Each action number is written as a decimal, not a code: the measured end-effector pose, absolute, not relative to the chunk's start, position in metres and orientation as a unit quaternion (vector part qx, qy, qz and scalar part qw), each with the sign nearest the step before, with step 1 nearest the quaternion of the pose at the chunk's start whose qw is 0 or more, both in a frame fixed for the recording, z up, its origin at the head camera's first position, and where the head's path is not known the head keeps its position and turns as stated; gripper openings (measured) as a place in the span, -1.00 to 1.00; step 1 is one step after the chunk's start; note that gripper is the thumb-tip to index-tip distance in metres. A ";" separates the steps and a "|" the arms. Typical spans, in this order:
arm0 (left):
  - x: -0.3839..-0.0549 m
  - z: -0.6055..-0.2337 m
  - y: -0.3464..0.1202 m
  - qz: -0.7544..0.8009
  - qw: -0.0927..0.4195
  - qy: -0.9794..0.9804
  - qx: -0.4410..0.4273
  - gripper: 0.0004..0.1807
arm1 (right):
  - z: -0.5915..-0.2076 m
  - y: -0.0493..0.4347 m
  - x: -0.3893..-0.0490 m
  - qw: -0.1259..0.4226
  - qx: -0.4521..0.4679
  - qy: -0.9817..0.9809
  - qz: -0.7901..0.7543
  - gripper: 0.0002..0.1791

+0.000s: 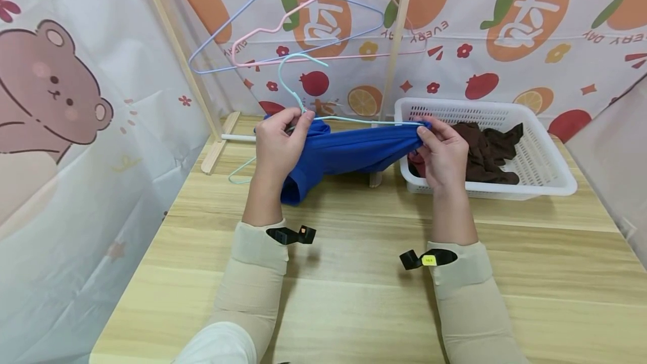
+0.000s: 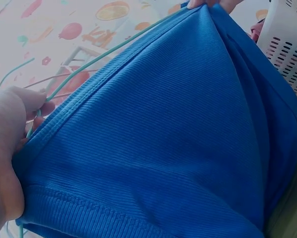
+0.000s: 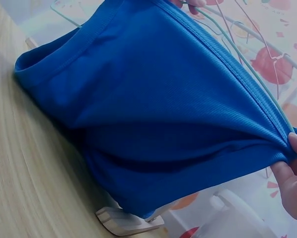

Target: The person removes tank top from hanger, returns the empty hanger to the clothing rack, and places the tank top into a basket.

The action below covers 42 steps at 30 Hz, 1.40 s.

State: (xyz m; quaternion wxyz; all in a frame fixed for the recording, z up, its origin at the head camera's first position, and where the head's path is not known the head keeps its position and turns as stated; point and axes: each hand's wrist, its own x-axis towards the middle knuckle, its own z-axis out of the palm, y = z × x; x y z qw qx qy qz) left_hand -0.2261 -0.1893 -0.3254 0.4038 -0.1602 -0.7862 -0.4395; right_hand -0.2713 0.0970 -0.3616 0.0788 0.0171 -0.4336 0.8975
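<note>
A blue ribbed garment [image 1: 349, 150] is stretched between my two hands above the table, its lower part hanging in folds. Along its upper edge runs a mint-green wire hanger [image 1: 364, 122], its hook standing up over my left hand [image 1: 279, 145]. That hand pinches the hanger below the hook, and the garment's edge lies against its palm in the left wrist view. Thumb and fingers of my right hand [image 1: 447, 153] grip the garment's corner together with the hanger's end. In the right wrist view, a hemmed opening of the garment [image 3: 138, 94] faces left.
Behind my hands, a blue hanger [image 1: 217, 37] and a pink hanger [image 1: 268, 29] hang by a wooden rack post [image 1: 399, 27]. A white perforated basket [image 1: 548, 156] at the back right holds dark brown cloth [image 1: 485, 153]. Printed curtain covers the back and left; the wooden table [image 1: 349, 308] lies below.
</note>
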 end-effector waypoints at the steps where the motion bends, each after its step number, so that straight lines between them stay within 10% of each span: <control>1: -0.226 -0.325 -0.189 -0.438 0.405 -0.786 -0.160 -0.69 | -0.362 0.097 -0.271 0.077 0.019 -0.431 0.899 -0.70; 21: -0.224 -0.323 -0.190 -0.413 0.435 -0.784 -0.162 -0.70 | -0.363 0.104 -0.272 -0.055 0.045 -0.294 0.953 -0.84; 42: -0.225 -0.324 -0.186 -0.482 0.429 -0.747 -0.160 -0.77 | -0.367 0.090 -0.270 -0.056 0.053 -0.347 0.935 -0.86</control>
